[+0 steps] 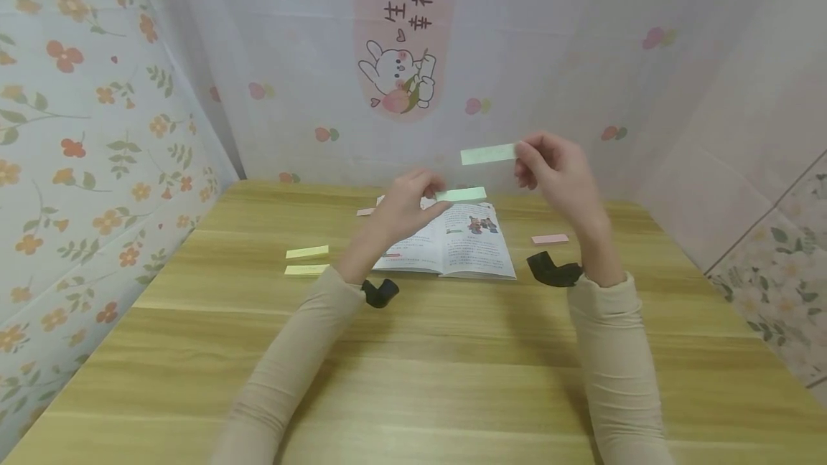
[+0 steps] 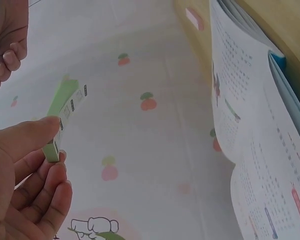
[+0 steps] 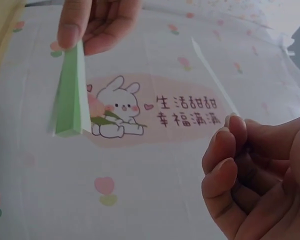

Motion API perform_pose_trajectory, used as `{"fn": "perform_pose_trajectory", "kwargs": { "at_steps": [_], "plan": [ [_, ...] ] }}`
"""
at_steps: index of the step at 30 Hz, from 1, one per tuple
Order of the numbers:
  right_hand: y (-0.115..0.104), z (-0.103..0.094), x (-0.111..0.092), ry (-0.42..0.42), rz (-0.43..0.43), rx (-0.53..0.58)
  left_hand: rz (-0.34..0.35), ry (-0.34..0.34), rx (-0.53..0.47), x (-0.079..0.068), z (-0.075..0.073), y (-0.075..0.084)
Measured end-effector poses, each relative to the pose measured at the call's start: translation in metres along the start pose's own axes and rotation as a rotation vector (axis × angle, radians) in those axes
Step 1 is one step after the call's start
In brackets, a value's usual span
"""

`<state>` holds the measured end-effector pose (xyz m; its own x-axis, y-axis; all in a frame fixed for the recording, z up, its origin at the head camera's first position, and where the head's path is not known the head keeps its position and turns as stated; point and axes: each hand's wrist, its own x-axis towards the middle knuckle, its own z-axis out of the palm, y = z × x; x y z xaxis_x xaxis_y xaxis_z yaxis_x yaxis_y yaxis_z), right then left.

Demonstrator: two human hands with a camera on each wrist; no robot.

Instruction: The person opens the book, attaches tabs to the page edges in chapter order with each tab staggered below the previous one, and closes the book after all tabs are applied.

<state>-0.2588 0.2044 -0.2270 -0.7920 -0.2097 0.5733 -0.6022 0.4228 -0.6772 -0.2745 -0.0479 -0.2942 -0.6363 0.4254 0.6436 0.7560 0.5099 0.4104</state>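
My left hand [image 1: 410,203] pinches one end of a thick pad of green sticky notes [image 1: 461,195] between thumb and fingers. In the left wrist view the pad [image 2: 62,115] shows its block of sheets, with printed marks along a white strip. Higher and to the right, my right hand [image 1: 555,171] pinches a single pale green sticky note [image 1: 488,154] by its right end. That note [image 3: 213,75] appears almost edge-on in the right wrist view, apart from the pad. Below both hands an open book [image 1: 446,242] lies on the table, partly hidden by the left hand.
Two yellow sticky-note strips [image 1: 307,252] lie left of the book on the wooden table [image 1: 413,379]. One pink strip [image 1: 550,240] lies to the right, another pink strip [image 1: 365,212] behind the left arm. Black wrist-worn pieces [image 1: 554,270] stick out beside the sleeves. A printed curtain [image 1: 291,56] hangs behind.
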Motion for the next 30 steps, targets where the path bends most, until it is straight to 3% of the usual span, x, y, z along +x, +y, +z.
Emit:
{"fn": "perform_pose_trajectory", "kwargs": {
  "at_steps": [12, 20, 30],
  "plan": [
    [0.007, -0.031, -0.003, 0.050, 0.114, -0.003, -0.037, -0.054, -0.011, 0.013, 0.028, 0.001],
    [0.017, -0.052, -0.008, 0.051, 0.220, -0.016, -0.072, -0.093, -0.032, 0.024, 0.046, 0.010],
    [0.021, -0.071, -0.011, 0.067, 0.246, -0.010, -0.107, -0.128, -0.091, 0.038, 0.072, 0.022]
  ]
}}
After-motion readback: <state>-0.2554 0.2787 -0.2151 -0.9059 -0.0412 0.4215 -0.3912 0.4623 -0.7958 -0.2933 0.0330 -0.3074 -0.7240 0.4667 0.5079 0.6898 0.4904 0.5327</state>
